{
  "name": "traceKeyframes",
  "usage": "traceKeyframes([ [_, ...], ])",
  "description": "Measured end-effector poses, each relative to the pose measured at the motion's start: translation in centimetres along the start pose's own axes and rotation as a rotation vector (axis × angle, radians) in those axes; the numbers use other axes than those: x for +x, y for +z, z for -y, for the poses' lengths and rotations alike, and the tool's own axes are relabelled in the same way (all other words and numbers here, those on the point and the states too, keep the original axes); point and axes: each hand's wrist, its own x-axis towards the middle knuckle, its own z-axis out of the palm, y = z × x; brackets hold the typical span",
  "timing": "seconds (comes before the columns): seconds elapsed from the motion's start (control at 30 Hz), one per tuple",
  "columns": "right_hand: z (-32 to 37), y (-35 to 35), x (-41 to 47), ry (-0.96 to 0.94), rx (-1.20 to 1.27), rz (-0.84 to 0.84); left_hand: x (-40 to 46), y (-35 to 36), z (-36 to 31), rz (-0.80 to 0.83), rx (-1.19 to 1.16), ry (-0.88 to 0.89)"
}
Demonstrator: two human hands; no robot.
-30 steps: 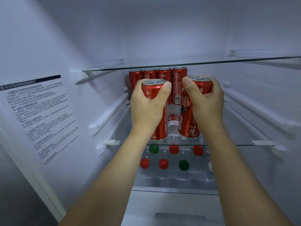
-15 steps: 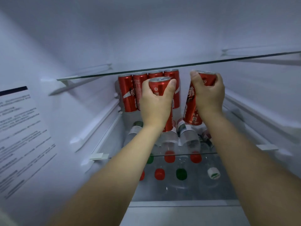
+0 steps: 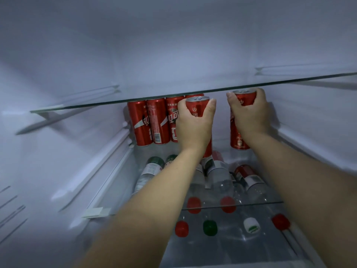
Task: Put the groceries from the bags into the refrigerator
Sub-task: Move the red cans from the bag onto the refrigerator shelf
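Both my arms reach into the open refrigerator. My left hand (image 3: 194, 126) grips a tall red soda can (image 3: 197, 105) near its top, over the middle glass shelf (image 3: 108, 182). My right hand (image 3: 250, 113) grips a second red can (image 3: 238, 140) whose base is at the shelf's back right. A row of several red cans (image 3: 152, 122) stands against the back wall to the left of my hands; my left hand hides the rightmost of them.
An upper glass shelf (image 3: 96, 106) runs just above the can tops. Under the middle shelf lie several clear water bottles (image 3: 218, 175) with red, green and white caps facing me. White fridge walls with shelf rails close in on both sides.
Both hands have carried their cans deeper into the fridge toward the back row. The right can has spread further right. My view has moved closer and lower.
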Motion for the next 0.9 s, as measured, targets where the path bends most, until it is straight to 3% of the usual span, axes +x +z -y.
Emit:
traceKeyframes([
  [0.23, -1.7, 1.5, 1.6, -0.036, -0.106, -0.055, 0.6, 2.2, 1.2, 0.062, -0.034, 0.073],
  [0.43, -3.5, 2.5, 2.4, -0.094, -0.051, -0.057, 0.9, 2.3, 2.2, 0.192, -0.025, 0.109],
  [0.7, -4.3, 2.5, 2.7, -0.146, 0.008, -0.024, 0.7, 2.4, 2.5, 0.245, 0.276, 0.151],
  [0.9, -5.1, 2.6, 2.8, -0.182, 0.040, 0.024, 0.4, 2.8, 2.5, 0.326, 0.369, 0.119],
])
